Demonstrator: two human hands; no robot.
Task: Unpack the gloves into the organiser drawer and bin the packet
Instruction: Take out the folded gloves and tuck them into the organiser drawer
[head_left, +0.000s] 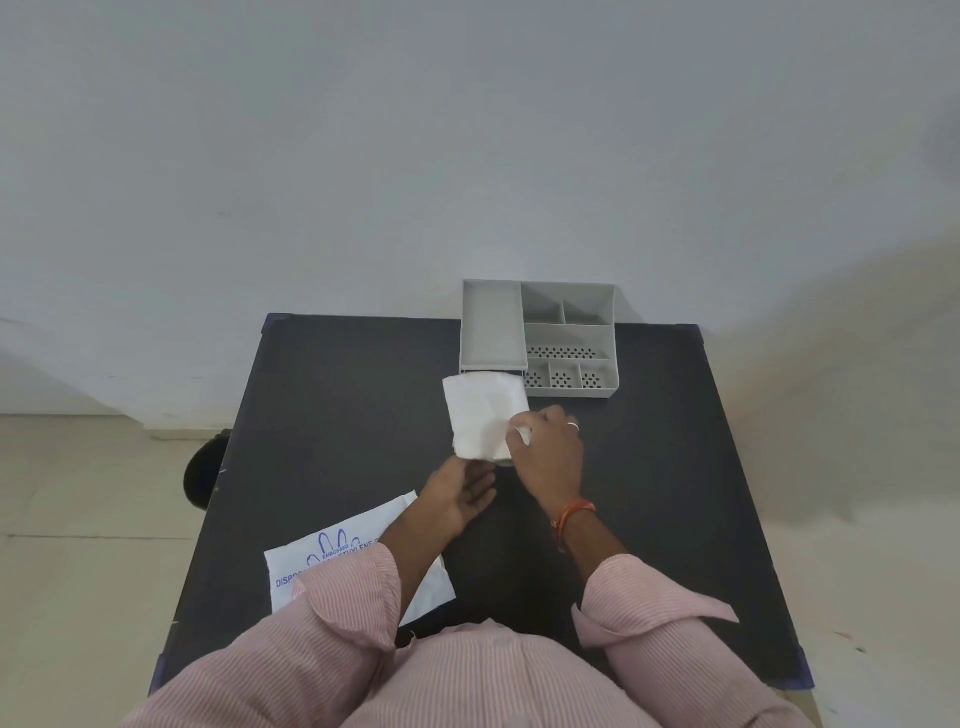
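A folded stack of white translucent gloves (480, 415) is held just in front of the grey organiser (569, 332), whose drawer front sits under its left tray. My right hand (545, 447) pinches the stack's right edge. My left hand (460, 493) is under its lower edge, palm up, fingers touching it. The empty white packet (332, 556) with blue print lies flat on the black table (322, 415) at the near left, partly under my left sleeve.
The organiser stands at the table's far edge against a pale wall, with several perforated compartments on its right side. A dark round bin (202, 475) sits on the floor off the table's left edge.
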